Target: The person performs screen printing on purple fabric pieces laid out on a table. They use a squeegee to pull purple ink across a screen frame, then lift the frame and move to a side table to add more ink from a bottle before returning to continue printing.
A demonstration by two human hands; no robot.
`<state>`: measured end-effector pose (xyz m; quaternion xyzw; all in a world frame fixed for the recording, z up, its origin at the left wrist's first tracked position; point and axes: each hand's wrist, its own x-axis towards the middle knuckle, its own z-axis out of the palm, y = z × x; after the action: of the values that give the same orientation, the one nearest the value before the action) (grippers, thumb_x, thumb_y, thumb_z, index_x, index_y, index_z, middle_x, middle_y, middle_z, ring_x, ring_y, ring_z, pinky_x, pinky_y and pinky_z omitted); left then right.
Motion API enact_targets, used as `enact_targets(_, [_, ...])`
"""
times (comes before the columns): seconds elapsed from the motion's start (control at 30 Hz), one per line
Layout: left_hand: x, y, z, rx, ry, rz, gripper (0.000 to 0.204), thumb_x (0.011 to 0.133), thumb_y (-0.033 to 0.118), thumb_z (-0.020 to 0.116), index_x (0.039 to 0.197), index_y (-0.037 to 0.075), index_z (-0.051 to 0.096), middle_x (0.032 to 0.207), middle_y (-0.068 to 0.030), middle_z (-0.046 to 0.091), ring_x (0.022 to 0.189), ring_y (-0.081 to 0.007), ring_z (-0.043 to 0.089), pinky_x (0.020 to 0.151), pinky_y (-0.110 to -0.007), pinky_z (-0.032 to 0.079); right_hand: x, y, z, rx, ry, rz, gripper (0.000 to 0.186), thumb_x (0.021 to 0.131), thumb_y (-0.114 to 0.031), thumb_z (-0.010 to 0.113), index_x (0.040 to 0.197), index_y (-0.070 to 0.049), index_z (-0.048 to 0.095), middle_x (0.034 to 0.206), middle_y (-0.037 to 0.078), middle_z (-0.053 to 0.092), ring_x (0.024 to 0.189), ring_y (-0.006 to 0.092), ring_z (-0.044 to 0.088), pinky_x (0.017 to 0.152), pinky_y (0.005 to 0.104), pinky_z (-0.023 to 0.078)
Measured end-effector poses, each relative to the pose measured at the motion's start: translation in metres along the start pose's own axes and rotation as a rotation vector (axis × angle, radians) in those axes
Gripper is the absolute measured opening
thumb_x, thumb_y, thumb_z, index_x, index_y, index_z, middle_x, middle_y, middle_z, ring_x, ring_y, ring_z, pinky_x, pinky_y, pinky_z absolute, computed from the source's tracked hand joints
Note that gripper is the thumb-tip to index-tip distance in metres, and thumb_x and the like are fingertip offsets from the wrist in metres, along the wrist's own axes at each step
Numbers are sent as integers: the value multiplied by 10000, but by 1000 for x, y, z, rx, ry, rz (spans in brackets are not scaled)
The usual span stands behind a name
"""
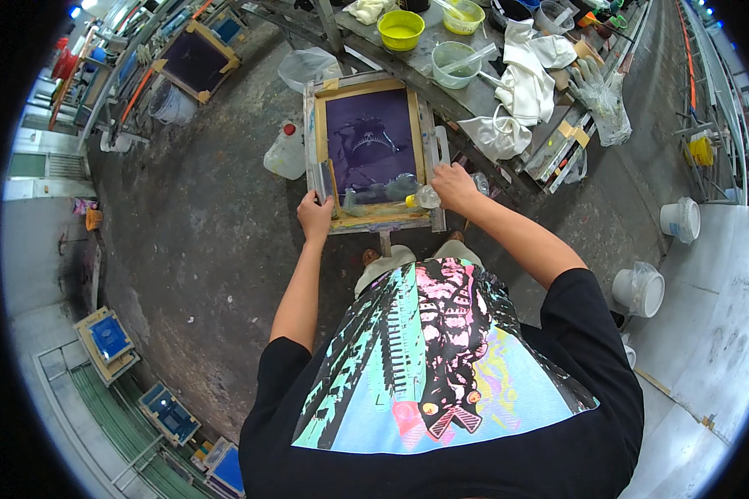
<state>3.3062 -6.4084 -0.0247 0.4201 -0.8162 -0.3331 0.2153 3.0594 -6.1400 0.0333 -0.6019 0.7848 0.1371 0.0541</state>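
The left hand [314, 218] covers the near left corner of the wooden frame [366, 87], and its fingers curl out of sight around a flat tool [328, 180], so the grip cannot be made out. The right hand [455, 186] hides most of a clear bottle [425, 197]; only the end with the yellow cap shows. The picture on the purple screen [368, 141] is too dim to tell what it is. The person's shirt [431, 366] hides the legs and the floor under the frame. The tubs [399, 29] on the bench [474, 96] are too small to see what is inside. Far shelves at the rim are bent and blurry.
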Motion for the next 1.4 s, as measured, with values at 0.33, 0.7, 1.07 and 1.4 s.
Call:
enact_targets(0.33, [-33, 49, 69, -140, 4, 105, 250, 837, 207, 762, 925, -14, 689, 796, -188, 690, 699, -359, 674, 678, -466, 510, -59, 19, 9, 193, 250, 221, 678, 638, -427, 911, 1223, -180, 674, 1053, 52, 594, 1049, 248, 603, 819, 430, 460])
enact_targets(0.7, [-55, 99, 123, -330, -221, -47, 304, 843, 246, 790, 946, -30, 716, 742, -138, 707, 653, -209, 658, 637, -391, 497, -111, 18, -17, 575, 532, 499, 720, 733, -399, 885, 1367, -166, 636, 1107, 84, 648, 1031, 310, 664, 898, 433, 539])
enact_targets(1.07, [1, 25, 20, 88, -58, 65, 181, 828, 200, 757, 906, 47, 701, 751, -151, 686, 681, -356, 667, 657, -475, 508, -146, -5, -6, 824, 589, 603, 718, 759, -350, 899, 1379, -121, 619, 1229, 111, 673, 1130, 331, 675, 965, 425, 552])
enact_targets(1.4, [-33, 78, 68, 181, -304, 540, 461, 737, 111, 767, 1193, 182, 758, 1074, -51, 762, 967, -321, 658, 835, -468, 543, -129, -17, -15, 851, 668, 543, 709, 766, -394, 882, 1374, -132, 628, 1207, 116, 672, 1076, 346, 682, 922, 432, 560])
